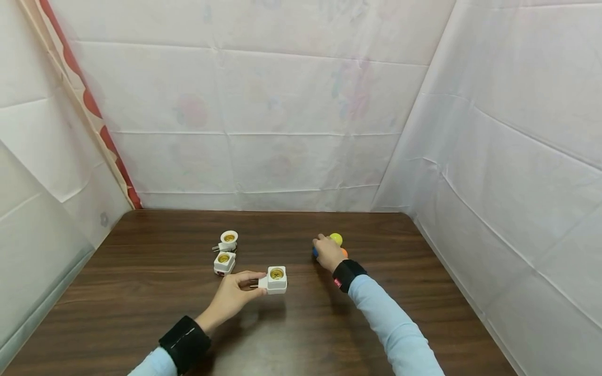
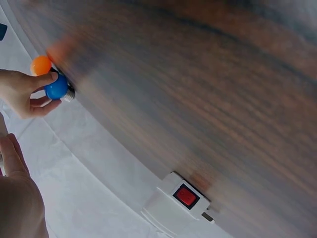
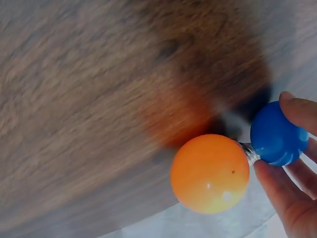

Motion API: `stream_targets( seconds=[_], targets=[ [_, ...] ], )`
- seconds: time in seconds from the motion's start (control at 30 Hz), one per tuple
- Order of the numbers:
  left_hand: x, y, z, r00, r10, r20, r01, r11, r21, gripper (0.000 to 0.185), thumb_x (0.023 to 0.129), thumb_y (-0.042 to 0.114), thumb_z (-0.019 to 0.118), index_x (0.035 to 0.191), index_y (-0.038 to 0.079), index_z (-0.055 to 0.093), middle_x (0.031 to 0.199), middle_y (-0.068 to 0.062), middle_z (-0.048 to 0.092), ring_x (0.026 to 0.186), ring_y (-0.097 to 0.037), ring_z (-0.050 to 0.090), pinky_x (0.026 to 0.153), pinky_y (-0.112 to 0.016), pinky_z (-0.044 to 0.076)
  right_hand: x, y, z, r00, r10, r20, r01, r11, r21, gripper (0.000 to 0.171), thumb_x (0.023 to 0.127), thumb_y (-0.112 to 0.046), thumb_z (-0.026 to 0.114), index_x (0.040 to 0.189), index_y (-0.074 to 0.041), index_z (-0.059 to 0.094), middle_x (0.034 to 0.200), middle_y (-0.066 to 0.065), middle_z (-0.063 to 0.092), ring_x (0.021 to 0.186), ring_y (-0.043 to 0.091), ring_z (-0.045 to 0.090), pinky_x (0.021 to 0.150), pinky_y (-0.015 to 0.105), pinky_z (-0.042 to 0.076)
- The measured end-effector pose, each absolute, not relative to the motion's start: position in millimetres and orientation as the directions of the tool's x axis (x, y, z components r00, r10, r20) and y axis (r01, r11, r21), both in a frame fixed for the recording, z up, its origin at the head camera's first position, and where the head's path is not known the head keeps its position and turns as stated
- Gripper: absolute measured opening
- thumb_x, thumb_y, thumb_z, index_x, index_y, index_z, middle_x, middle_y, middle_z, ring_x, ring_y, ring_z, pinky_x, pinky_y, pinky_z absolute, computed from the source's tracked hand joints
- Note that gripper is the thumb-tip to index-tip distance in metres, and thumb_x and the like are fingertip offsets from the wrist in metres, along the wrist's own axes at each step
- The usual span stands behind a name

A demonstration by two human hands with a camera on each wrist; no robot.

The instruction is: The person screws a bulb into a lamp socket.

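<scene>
My left hand (image 1: 230, 298) pinches a white plug-in bulb socket (image 1: 276, 281) between thumb and fingers, above the table. Its brass-coloured opening faces up and the plug prongs point left. My right hand (image 1: 328, 253) is farther off to the right, its thumb and fingers around a blue light bulb (image 3: 278, 134). The metal screw base of that bulb shows in the left wrist view. Right beside it is an orange bulb (image 3: 210, 173). Behind the right hand, in the head view, a yellow bulb (image 1: 336, 238) is partly visible.
Two more white sockets stand on the brown wooden table (image 1: 155, 282), left of centre: a round-topped one (image 1: 229, 237) and a square one (image 1: 224, 262) in front of it. White sheeting (image 1: 282, 104) encloses the table at the back and both sides.
</scene>
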State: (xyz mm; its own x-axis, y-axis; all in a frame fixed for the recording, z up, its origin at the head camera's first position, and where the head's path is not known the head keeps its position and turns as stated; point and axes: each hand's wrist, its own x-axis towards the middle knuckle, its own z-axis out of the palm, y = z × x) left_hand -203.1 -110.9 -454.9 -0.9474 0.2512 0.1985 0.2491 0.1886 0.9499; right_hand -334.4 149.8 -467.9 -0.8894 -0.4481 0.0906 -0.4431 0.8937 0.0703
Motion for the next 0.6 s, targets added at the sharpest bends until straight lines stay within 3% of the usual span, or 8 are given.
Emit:
stream_targets(
  seconds=[0.13,0.23,0.6],
  targets=[
    [-201.5,-110.4,-450.4,-0.948,0.253,0.192,0.244,0.193,0.95,0.037,0.076,0.002,0.071,0.11,-0.009,0.062,0.108,-0.026,0.062,0.094,-0.03,0.064,0.075,-0.021,0.053,-333.1,149.8,-467.4,-0.886,-0.452,0.105,-0.449,0.892,0.051,0.034,0.077,-0.013,0.073,0.108,-0.003,0.062,0.1,0.011,0.058,0.092,0.027,0.06,0.079,0.034,0.052],
    [-205.1,-111.2,-455.5,-0.951,0.244,0.19,0.24,0.193,0.951,0.037,0.076,0.004,0.072,0.11,-0.007,0.062,0.108,-0.025,0.062,0.094,-0.028,0.064,0.076,-0.021,0.053,-332.1,150.9,-466.7,-0.888,-0.446,0.115,-0.452,0.892,-0.028,0.037,0.078,-0.015,0.073,0.111,-0.003,0.062,0.103,0.012,0.059,0.095,0.027,0.06,0.081,0.035,0.051],
    [-218.1,-116.8,-480.4,-0.954,0.239,0.179,0.227,0.191,0.955,0.041,0.076,0.012,0.074,0.112,-0.003,0.063,0.111,-0.021,0.062,0.093,-0.023,0.065,0.075,-0.022,0.054,-311.6,164.5,-444.3,-0.927,-0.365,0.085,-0.347,0.751,-0.562,0.042,0.081,-0.017,0.07,0.118,-0.002,0.057,0.113,0.013,0.06,0.104,0.026,0.058,0.087,0.039,0.05]
  ],
)
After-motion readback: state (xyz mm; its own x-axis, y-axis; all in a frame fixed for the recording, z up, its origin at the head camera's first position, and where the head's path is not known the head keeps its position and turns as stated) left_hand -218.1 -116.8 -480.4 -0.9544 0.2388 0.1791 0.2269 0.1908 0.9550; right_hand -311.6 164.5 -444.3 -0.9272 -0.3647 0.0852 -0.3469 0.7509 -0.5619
